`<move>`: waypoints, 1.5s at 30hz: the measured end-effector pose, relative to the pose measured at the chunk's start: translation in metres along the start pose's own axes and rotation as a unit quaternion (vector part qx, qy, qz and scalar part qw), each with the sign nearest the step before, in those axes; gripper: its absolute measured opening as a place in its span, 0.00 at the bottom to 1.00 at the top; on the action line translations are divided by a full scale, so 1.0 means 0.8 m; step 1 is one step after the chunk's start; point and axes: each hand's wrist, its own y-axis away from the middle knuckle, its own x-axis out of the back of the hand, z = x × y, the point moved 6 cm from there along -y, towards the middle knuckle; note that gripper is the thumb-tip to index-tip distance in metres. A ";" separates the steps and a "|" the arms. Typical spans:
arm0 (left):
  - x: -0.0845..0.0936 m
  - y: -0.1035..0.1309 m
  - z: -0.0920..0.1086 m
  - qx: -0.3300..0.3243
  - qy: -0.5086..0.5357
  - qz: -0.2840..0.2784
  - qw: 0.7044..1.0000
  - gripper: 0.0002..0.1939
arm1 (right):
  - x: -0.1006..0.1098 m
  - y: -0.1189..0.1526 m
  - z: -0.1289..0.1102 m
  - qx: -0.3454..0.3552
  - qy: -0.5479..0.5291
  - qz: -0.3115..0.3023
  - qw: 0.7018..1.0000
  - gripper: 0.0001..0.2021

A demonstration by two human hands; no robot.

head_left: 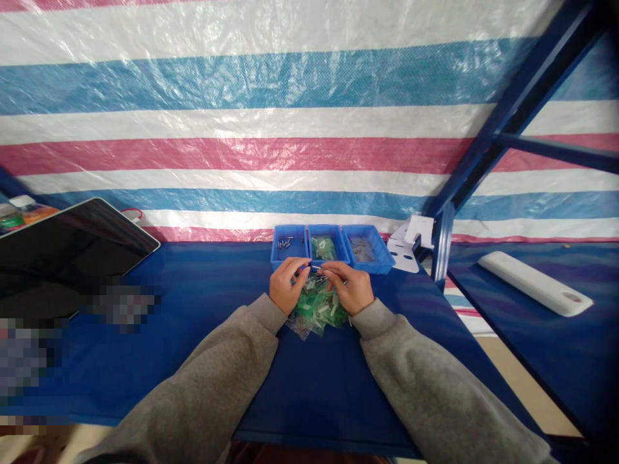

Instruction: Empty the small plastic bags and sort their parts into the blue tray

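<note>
My left hand (289,284) and my right hand (352,287) are close together over a pile of small green and clear plastic bags (319,308). A thin metallic piece (315,267) spans the gap between their fingertips, pinched at both ends. Just beyond the hands stand three blue bins side by side: the left bin (276,252) holds small dark metal parts, the middle bin (343,248) pale green packets, and the right bin (387,261) greyish clear packets. What lies under my right fingers is partly hidden.
A large dark-screened monitor (87,251) leans at the left of the blue table (193,290). White cut-out papers (405,254) lie right of the bins, beside a blue metal post (442,248). A long white object (534,283) rests on another blue surface.
</note>
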 end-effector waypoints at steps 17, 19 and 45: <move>-0.008 0.002 0.005 -0.038 -0.023 -0.052 0.998 0.12 | 0.004 0.000 -0.014 0.043 0.051 0.005 0.998 0.16; -0.007 0.003 0.003 -0.030 -0.040 -0.052 0.997 0.14 | 0.005 0.000 -0.015 0.047 0.039 0.017 0.998 0.15; 0.002 0.003 -0.004 -0.001 -0.043 0.010 0.999 0.12 | 0.002 0.002 -0.017 0.076 0.042 -0.003 0.996 0.13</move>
